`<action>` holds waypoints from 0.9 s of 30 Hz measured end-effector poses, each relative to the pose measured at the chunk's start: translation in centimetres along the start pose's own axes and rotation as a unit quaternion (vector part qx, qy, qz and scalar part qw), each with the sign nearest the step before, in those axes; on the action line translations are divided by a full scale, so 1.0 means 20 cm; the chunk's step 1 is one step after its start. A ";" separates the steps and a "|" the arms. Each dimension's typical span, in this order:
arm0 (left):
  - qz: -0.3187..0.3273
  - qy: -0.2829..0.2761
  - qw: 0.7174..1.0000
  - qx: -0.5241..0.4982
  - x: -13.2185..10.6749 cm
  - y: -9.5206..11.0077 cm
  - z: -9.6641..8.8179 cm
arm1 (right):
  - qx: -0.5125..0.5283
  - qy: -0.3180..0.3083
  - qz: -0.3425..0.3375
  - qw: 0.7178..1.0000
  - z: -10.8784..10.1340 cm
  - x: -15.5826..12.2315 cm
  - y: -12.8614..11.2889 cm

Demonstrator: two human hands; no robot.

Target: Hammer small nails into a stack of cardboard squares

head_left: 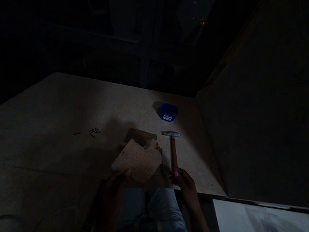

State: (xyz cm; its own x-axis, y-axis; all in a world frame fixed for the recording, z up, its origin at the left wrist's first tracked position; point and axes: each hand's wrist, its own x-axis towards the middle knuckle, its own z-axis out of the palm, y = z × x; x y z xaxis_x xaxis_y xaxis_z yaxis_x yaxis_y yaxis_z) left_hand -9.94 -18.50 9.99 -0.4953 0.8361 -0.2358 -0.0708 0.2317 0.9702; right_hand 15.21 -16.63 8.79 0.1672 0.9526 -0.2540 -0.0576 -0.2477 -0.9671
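Head view: the torn cardboard piece (137, 162) sits at the near edge of the tabletop (56, 109), in front of the person's lap, tilted over other brown scraps. The left hand (114, 187) pinches its near left edge, thumb on top, the other fingers lost in shadow; the piece spreads forward and rightward from that thumb. Just right of it lies the hammer (174, 150), its long axis running away from the person and slightly leftward, head at the far end. The right hand (186, 184), the nearer one to it, has its fingers curled around the handle's near end; whether the hammer head touches the tabletop I cannot tell. Beyond the head stands a blue container (162, 113), open at the top with a white label on its wall; its inside is too dark to read. Small dark nails (94, 131) lie loose to the left, outside any container.
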 end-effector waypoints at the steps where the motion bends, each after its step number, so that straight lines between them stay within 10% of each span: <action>1: 0.057 0.009 0.998 0.036 -0.01 0.01 -0.01 | 0.011 -0.007 0.003 1.000 0.00 0.01 -0.01; 6: 0.317 -0.080 0.939 0.110 -0.07 0.06 -0.01 | 0.165 -0.165 0.057 0.971 0.04 0.00 -0.06; 16: 0.409 -0.046 0.895 0.169 -0.14 0.00 0.05 | 0.259 -0.183 0.075 0.945 0.07 -0.02 -0.17; 27: 0.217 -0.023 0.969 0.120 -0.09 -0.03 -0.10 | 0.194 -0.190 0.109 0.956 0.11 -0.03 -0.16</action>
State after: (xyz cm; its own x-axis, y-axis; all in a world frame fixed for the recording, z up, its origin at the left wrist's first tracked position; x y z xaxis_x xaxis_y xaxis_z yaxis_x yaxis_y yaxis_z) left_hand -10.75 -21.17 9.90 -0.3945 0.9005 0.1829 0.3413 -0.0412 0.9390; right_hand 13.16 -16.00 12.10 -0.2554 0.8997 -0.3541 -0.4228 -0.4333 -0.7959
